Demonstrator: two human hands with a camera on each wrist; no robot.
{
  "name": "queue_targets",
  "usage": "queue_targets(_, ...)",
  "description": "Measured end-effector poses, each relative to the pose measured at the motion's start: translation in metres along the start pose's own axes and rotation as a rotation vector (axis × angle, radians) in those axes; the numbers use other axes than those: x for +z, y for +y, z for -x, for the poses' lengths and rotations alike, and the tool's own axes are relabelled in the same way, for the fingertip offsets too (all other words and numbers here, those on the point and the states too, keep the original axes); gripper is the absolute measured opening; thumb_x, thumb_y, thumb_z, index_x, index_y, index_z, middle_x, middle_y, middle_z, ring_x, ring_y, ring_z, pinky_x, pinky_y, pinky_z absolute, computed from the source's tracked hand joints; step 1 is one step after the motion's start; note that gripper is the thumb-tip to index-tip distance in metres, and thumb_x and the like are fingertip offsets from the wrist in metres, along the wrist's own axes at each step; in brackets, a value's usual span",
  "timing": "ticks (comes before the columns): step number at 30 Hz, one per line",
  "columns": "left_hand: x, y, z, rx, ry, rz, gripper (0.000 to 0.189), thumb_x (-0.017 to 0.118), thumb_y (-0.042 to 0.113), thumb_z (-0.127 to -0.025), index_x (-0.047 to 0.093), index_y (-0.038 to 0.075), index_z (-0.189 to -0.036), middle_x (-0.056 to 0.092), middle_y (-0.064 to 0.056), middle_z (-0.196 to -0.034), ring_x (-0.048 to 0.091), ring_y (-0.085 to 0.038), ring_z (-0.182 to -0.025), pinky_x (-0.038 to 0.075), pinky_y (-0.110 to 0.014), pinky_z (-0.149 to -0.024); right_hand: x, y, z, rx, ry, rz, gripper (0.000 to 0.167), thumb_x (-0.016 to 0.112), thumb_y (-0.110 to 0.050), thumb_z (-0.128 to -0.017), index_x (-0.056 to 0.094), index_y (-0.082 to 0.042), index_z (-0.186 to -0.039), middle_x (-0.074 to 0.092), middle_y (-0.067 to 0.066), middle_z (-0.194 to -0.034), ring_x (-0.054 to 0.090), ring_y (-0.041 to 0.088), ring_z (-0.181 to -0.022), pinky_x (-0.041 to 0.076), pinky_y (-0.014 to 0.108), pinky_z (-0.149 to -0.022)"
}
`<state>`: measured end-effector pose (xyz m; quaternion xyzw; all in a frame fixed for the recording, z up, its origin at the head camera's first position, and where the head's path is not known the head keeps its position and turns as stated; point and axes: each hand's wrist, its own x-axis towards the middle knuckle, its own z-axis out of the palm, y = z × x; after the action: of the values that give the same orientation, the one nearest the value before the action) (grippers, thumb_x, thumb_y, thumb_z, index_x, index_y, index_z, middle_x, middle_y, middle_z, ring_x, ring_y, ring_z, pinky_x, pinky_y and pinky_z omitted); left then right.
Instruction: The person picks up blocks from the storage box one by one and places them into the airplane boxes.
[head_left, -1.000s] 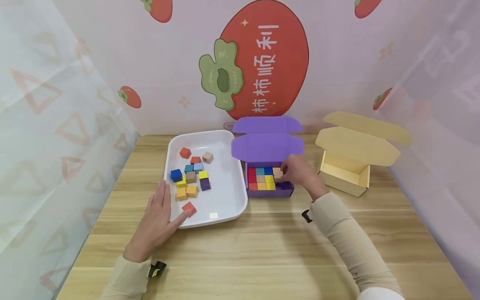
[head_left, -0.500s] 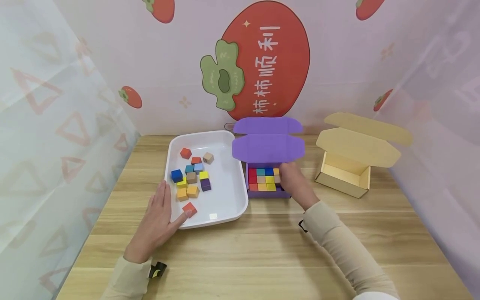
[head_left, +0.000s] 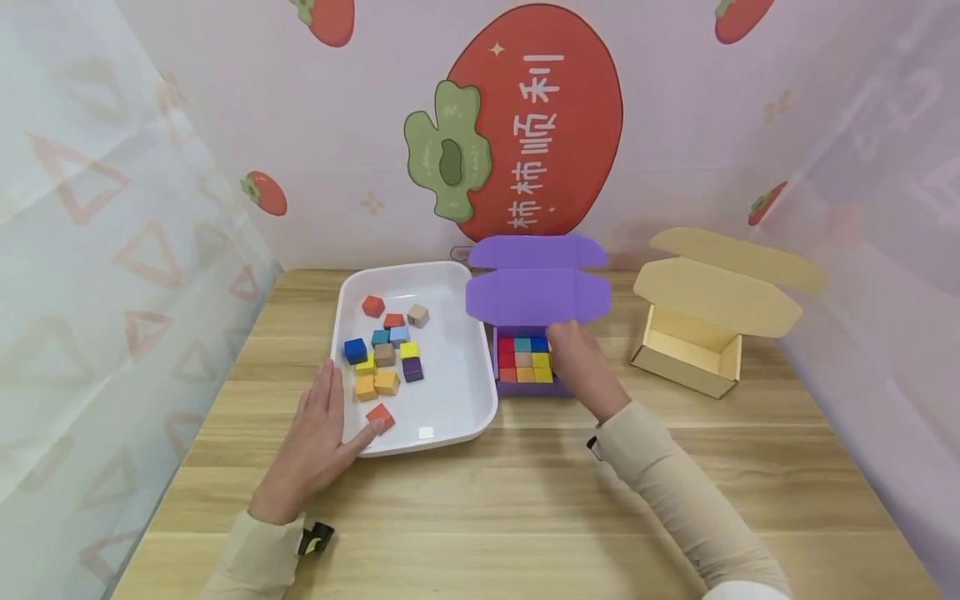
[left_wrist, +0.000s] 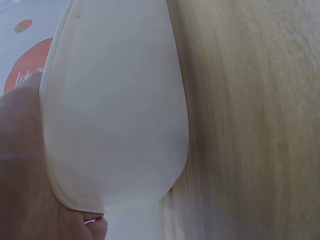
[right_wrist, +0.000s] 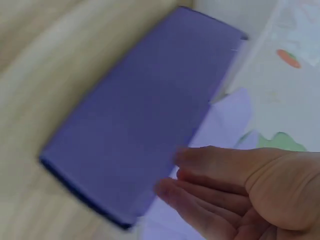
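Note:
My left hand lies at the near left corner of a white tray, its straight fingers along the left rim. Its thumb reaches over the edge to a red cube. In the left wrist view the tray's outer wall fills the middle. My right hand is over the right side of a purple box, hiding that end. Rows of coloured cubes fill the part that shows. In the right wrist view the thumb and fingers stand slightly apart at the box's upper edge, nothing visible between them.
Loose wooden cubes lie in the tray's left half. The purple box's lid stands raised at the back. To the right is a tan box with its lid up. A printed cloth rises behind the wooden table.
My right hand has set a light wooden cube down in the box's right column, then moved slightly left over the box. The left hand has stayed at the tray.

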<state>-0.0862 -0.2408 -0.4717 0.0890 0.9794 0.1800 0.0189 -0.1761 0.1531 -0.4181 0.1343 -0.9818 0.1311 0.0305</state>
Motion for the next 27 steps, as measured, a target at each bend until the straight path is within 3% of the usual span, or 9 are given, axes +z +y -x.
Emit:
queue_targets(5, -0.003, 0.001, -0.001, -0.008, -0.007, -0.012, 0.114, 0.055, 0.068, -0.098, 0.0, -0.004, -0.167, -0.007, -0.021, -0.178, 0.001, -0.045, -0.165, 0.013, -0.069, -0.131, -0.027, -0.03, -0.015, -0.023, -0.071, -0.104, 0.013, 0.076, 0.003, -0.089, 0.068, 0.002, -0.079, 0.044, 0.0, -0.066, 0.042, 0.015, -0.06, 0.036, 0.026, -0.053)
queue_targets(8, -0.003, 0.001, -0.001, -0.01, -0.013, -0.018, 0.114, 0.054, 0.068, -0.098, 0.0, -0.004, -0.167, -0.007, -0.021, -0.178, 0.001, -0.045, -0.165, 0.013, -0.068, -0.131, -0.038, -0.052, -0.027, -0.053, -0.115, -0.142, 0.02, 0.078, -0.003, -0.091, 0.067, 0.001, -0.075, 0.036, -0.001, -0.065, 0.036, 0.014, -0.059, 0.031, 0.025, -0.053)
queue_targets(11, -0.003, 0.001, -0.001, -0.012, -0.019, -0.019, 0.114, 0.054, 0.068, -0.098, 0.0, -0.004, -0.167, -0.007, -0.022, -0.178, 0.001, -0.045, -0.165, 0.013, -0.068, -0.131, -0.041, -0.076, -0.041, -0.081, -0.126, -0.142, 0.016, 0.083, -0.011, -0.091, 0.073, -0.001, -0.083, 0.049, 0.0, -0.067, 0.044, 0.015, -0.061, 0.038, 0.024, -0.054)
queue_targets(13, -0.003, 0.001, 0.0, -0.013, -0.017, -0.022, 0.114, 0.054, 0.068, -0.098, 0.0, -0.004, -0.167, -0.007, -0.022, -0.178, 0.001, -0.045, -0.165, 0.013, -0.068, -0.131, -0.039, -0.092, -0.052, -0.091, -0.134, -0.139, 0.016, 0.083, -0.016, -0.092, 0.076, -0.001, -0.093, 0.061, 0.004, -0.076, 0.053, 0.016, -0.068, 0.047, 0.024, -0.058)
queue_targets(15, -0.003, 0.001, 0.0, -0.012, -0.011, -0.022, 0.114, 0.054, 0.068, -0.098, 0.001, -0.004, -0.167, -0.006, -0.022, -0.178, 0.002, -0.046, -0.165, 0.013, -0.069, -0.131, -0.035, -0.107, -0.064, -0.091, -0.146, -0.16, 0.025, 0.083, -0.019, -0.093, 0.079, -0.003, -0.111, 0.075, 0.007, -0.098, 0.065, 0.017, -0.083, 0.06, 0.026, -0.072)
queue_targets(18, -0.002, 0.0, 0.0, -0.008, -0.002, -0.018, 0.114, 0.055, 0.068, -0.098, 0.002, -0.005, -0.167, -0.005, -0.023, -0.178, 0.003, -0.046, -0.164, 0.014, -0.07, -0.13, -0.024, -0.127, -0.081, -0.064, -0.173, -0.215, 0.039, 0.081, -0.023, -0.095, 0.075, -0.004, -0.129, 0.075, 0.01, -0.124, 0.07, 0.021, -0.103, 0.065, 0.033, -0.089)
queue_targets(22, 0.0, -0.001, 0.0, -0.008, -0.002, -0.014, 0.114, 0.056, 0.068, -0.097, 0.002, -0.004, -0.167, -0.005, -0.022, -0.178, 0.002, -0.046, -0.165, 0.014, -0.071, -0.13, -0.006, -0.145, -0.102, 0.002, -0.178, -0.289, 0.041, 0.08, -0.026, -0.096, 0.072, -0.004, -0.129, 0.072, 0.01, -0.126, 0.065, 0.023, -0.105, 0.063, 0.034, -0.092)
queue_targets(27, 0.001, -0.001, 0.0, -0.011, -0.008, -0.013, 0.115, 0.055, 0.07, -0.097, 0.001, -0.003, -0.167, -0.006, -0.021, -0.178, 0.001, -0.045, -0.165, 0.013, -0.07, -0.13, 0.019, -0.15, -0.122, 0.091, -0.167, -0.347, 0.04, 0.082, -0.024, -0.095, 0.068, -0.003, -0.126, 0.069, 0.009, -0.114, 0.063, 0.023, -0.098, 0.062, 0.033, -0.087)
